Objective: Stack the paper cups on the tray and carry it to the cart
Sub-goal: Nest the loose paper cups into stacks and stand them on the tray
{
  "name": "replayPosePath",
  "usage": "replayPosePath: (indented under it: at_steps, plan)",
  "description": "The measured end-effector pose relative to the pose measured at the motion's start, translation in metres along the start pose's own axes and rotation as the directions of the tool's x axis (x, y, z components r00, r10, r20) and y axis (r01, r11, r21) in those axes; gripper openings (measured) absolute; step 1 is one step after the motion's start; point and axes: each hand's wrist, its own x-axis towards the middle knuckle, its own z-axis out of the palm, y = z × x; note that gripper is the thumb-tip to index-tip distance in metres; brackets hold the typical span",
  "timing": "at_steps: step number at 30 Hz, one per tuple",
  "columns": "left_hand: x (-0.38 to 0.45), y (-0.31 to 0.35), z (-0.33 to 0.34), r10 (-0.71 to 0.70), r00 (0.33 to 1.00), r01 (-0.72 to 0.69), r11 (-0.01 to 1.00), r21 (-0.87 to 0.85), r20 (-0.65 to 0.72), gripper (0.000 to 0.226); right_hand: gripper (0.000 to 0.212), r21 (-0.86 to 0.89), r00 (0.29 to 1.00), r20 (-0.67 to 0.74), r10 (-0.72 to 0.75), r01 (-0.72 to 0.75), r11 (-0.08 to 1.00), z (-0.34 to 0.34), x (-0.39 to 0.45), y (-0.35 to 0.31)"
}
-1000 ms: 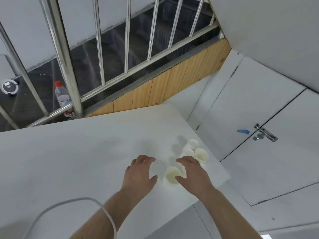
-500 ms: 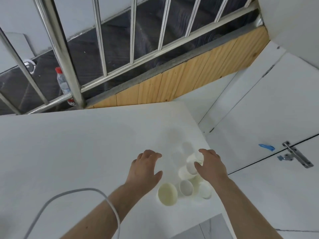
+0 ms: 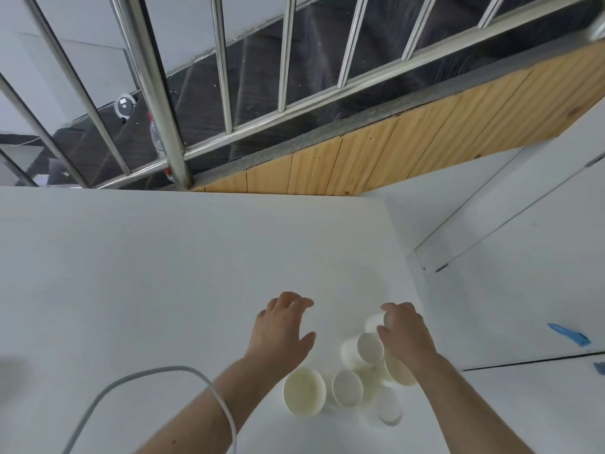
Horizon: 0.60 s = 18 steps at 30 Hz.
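Your right hand (image 3: pixel 404 335) grips one paper cup (image 3: pixel 375 322) at the far side of the group of cups (image 3: pixel 347 388) on the white table (image 3: pixel 131 273). Your left hand (image 3: pixel 281 329) hovers beside them, fingers relaxed.

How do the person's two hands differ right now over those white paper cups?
The left hand hovers over bare white tabletop with loosely curved fingers, holding nothing; the right hand curls its fingers round a white paper cup at the far end of the cluster. The left is beside the cups; the right is above them. Both are bare.
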Motion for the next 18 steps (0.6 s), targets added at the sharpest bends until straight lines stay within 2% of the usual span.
replayPosePath:
  at_steps: [5, 7, 10, 13, 18]
  plan:
    - [0.006, 0.005, 0.000, 0.007, 1.000, -0.007, 1.000, 0.001, -0.029, 0.056, 0.050, 0.072, 0.991, -0.073, -0.115, 0.121, 0.990, -0.024, 0.000, -0.017]
    - [0.009, 0.008, 0.000, 0.009, 0.999, -0.009, 1.000, -0.008, -0.036, 0.063, 0.049, 0.154, 0.972, -0.100, -0.213, 0.227, 0.962, -0.036, -0.005, -0.030]
    - [0.011, 0.012, 0.000, 0.015, 0.999, -0.017, 0.999, -0.045, -0.040, 0.077, 0.045, 0.350, 0.932, -0.100, -0.350, 0.362, 0.864, -0.052, -0.020, -0.052]
    - [0.012, 0.012, -0.001, 0.038, 0.997, -0.044, 0.995, -0.088, -0.065, 0.085, 0.041, 0.548, 0.907, -0.037, -0.420, 0.370, 0.751, -0.063, -0.036, -0.067]
    - [0.012, 0.007, -0.005, 0.084, 0.988, -0.104, 0.982, -0.157, -0.132, 0.071, 0.035, 0.695, 0.901, -0.008, -0.433, 0.316, 0.646, -0.070, -0.045, -0.072]
